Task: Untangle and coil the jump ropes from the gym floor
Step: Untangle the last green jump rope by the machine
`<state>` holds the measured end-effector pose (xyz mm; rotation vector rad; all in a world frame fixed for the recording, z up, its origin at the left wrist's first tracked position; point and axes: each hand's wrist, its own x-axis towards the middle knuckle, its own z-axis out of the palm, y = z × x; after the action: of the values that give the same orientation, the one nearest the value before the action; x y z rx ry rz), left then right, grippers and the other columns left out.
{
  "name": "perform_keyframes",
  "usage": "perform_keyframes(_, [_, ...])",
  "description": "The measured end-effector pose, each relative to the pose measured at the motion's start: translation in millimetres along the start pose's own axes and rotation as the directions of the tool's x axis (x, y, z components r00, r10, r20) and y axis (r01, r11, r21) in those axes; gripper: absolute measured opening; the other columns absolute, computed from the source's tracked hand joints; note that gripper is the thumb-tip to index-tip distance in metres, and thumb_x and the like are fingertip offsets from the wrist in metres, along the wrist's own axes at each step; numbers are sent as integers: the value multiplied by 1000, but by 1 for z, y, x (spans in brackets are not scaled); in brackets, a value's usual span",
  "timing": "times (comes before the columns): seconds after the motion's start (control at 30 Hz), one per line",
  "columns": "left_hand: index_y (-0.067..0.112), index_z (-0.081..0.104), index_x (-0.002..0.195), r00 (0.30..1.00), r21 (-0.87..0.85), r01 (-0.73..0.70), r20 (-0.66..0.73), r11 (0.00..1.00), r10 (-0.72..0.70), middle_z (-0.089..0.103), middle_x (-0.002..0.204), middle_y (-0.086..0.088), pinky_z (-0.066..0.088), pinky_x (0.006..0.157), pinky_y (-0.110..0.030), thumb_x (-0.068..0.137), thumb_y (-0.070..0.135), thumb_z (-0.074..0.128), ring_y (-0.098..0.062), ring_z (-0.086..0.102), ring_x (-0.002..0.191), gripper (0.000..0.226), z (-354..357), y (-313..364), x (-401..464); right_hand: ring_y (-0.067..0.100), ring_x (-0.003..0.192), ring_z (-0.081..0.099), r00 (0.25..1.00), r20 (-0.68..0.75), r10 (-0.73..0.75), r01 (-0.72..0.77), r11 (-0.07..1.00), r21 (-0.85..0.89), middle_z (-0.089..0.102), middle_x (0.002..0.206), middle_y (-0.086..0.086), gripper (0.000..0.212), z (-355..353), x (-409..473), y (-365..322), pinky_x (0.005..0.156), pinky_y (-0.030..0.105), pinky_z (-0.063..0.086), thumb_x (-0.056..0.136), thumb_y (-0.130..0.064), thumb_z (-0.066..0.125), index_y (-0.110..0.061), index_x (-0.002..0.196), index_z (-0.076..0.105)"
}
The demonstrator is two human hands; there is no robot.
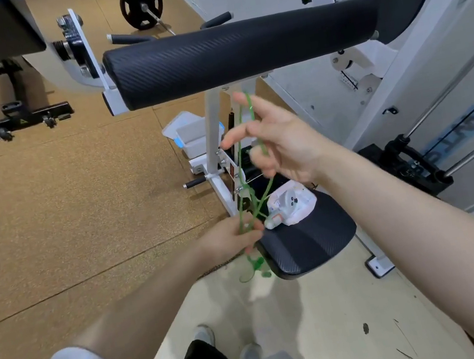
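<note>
Standing at the gym machine, the person has a thin green jump rope [248,177] stretched between two hands, well clear of the floor. The right hand [278,144] is raised just below the black padded roller [239,53], its fingers spread and loosely hooked so that a loop of rope hangs over them rather than being clenched. The left hand [230,238] sits lower, next to the black seat pad [311,239], fingers pinched around a bunch of crossing strands. Below that hand a few loops and the green handle ends [258,265] dangle in the air. A white object [291,204] lies on the seat behind the rope; what it is I cannot tell. To my eye this is the untangling step, with the coiling not yet begun: strands cross one another between the hands. The next move, I would judge, calls for finding which strand passes over which at the crossing near the left hand and drawing the loop through gently, since pulling hard could tighten a knot.
</note>
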<state>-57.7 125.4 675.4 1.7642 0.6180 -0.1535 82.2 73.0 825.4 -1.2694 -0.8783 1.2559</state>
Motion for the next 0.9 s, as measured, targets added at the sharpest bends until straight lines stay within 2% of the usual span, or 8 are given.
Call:
perform_keyframes(0.1, [20, 63, 86, 993, 146, 116, -15, 982, -115, 63, 77, 11, 46, 79, -29, 97, 38, 45, -11, 59, 78, 28, -3, -17, -5, 3, 32, 34, 958, -272, -91, 152, 965, 215, 64, 68, 1, 39, -19, 2, -17, 27, 13, 23, 100, -4, 30, -10, 138, 33])
perform_keyframes(0.2, [13, 62, 102, 990, -134, 134, 50, 982, -128, 69, 88, 2, 52, 80, -30, 99, 29, 43, -16, 65, 84, 25, -7, -17, -16, 11, 51, 59, 887, -462, -21, 213, 905, 368, 66, 83, 9, 32, -38, 7, -13, 40, 14, 44, 102, -19, 33, -2, 129, 38])
perform_keyframes(0.27, [11, 58, 103, 998, -343, 63, 12, 937, -63, 68, 78, -3, 49, 74, -33, 99, 28, 39, -22, 62, 76, 25, -10, -4, -21, 20, 85, 68, 884, -446, 138, -50, 978, 203, 65, 105, 13, 55, -41, 8, 9, 72, 26, 57, 100, -43, 30, 0, 131, 41])
perform_keyframes(0.37, [8, 52, 106, 991, -582, -82, -133, 809, 6, 58, 61, 0, 46, 67, -33, 101, 25, 32, -17, 59, 58, 27, -20, 17, -26, 18, 88, 62, 856, -434, 281, -361, 926, -112, 64, 104, 5, 68, -28, 3, 56, 86, 34, 52, 95, -60, 24, -5, 122, 54])
perform_keyframes(0.57, [9, 52, 118, 964, -823, -226, -267, 522, -3, 64, 64, -4, 47, 49, -20, 103, 28, 22, -14, 57, 49, 38, -48, 34, -38, 18, 110, 59, 914, -193, 357, -381, 918, -107, 65, 116, -2, 57, 10, -14, 128, 102, 43, 43, 76, -72, 51, -28, 110, 65])
perform_keyframes(0.73, [6, 52, 118, 950, -849, -251, -308, 465, -50, 72, 80, -5, 50, 46, -19, 104, 28, 21, -14, 66, 59, 41, -75, 40, -45, 31, 102, 61, 951, -8, 309, -305, 943, 134, 57, 123, 5, 63, 30, -13, 135, 93, 42, 51, 80, -48, 64, -18, 133, 47])
perform_keyframes(0.8, [2, 50, 120, 957, -875, -232, -284, 425, -64, 72, 82, -8, 52, 48, -20, 104, 26, 23, -16, 67, 61, 40, -84, 39, -51, 19, 97, 63, 968, 48, 247, -247, 969, -10, 57, 122, 6, 67, 41, -11, 135, 82, 29, 53, 77, -33, 66, -16, 137, 42])
perform_keyframes(0.9, [4, 51, 122, 978, -862, -170, -209, 478, -29, 70, 99, -12, 55, 53, -23, 102, 24, 29, -21, 70, 73, 35, -94, 35, -64, 3, 76, 62, 986, -95, 138, -160, 948, -276, 65, 95, 7, 39, 67, 4, 134, 66, 19, 52, 86, -6, 63, -8, 124, 54])
